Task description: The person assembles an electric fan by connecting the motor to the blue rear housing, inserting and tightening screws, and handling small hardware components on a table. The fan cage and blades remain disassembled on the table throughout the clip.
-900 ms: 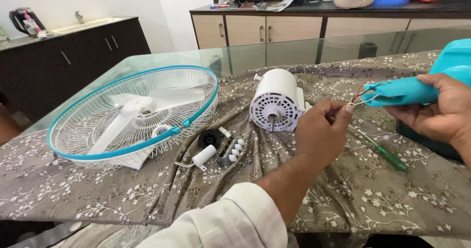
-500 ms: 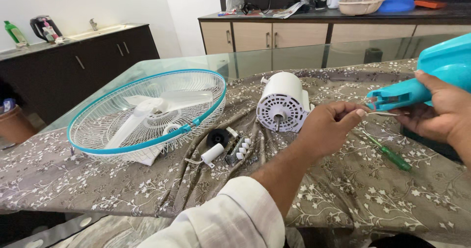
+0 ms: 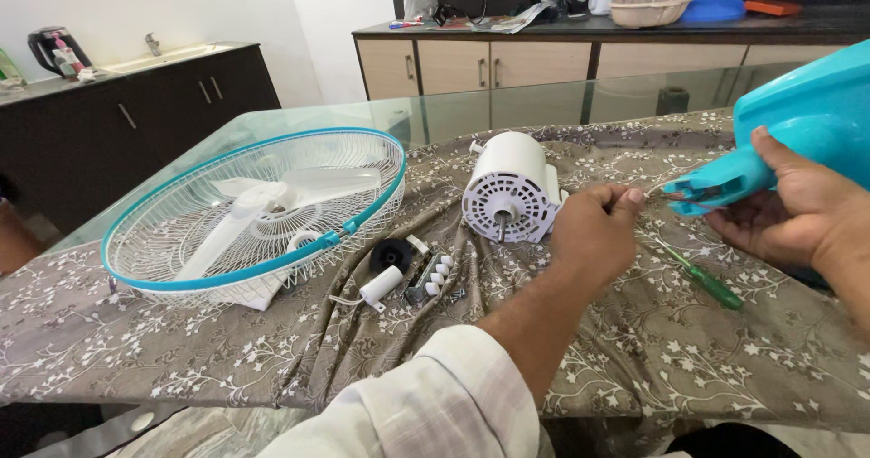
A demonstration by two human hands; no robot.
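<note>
1. Head view, right of frame: right hand (image 3: 797, 209) grips turquoise stand (image 3: 797, 123), now raised and tilted higher.
2. Left hand (image 3: 594, 231), fingers pinched on wires (image 3: 654, 192), has drawn closer to the stand's open end.
3. Screwdriver (image 3: 702, 279) unmoved on tabletop (image 3: 634, 358); motor (image 3: 509, 186) mid-frame.

A single camera, worn on the person's head, looks forward and downward across a cloth-covered table (image 3: 634, 358). It sits close: the left hand (image 3: 594, 231) and right hand (image 3: 797, 209) fill the near right of the picture, the white sleeve (image 3: 426, 404) the bottom edge. The fan guard (image 3: 254, 209) lies left of centre, farther off. Beyond it the view reaches cabinets (image 3: 544, 59) and a dark counter (image 3: 118, 105) along the walls, probably widened by the lens.
</note>
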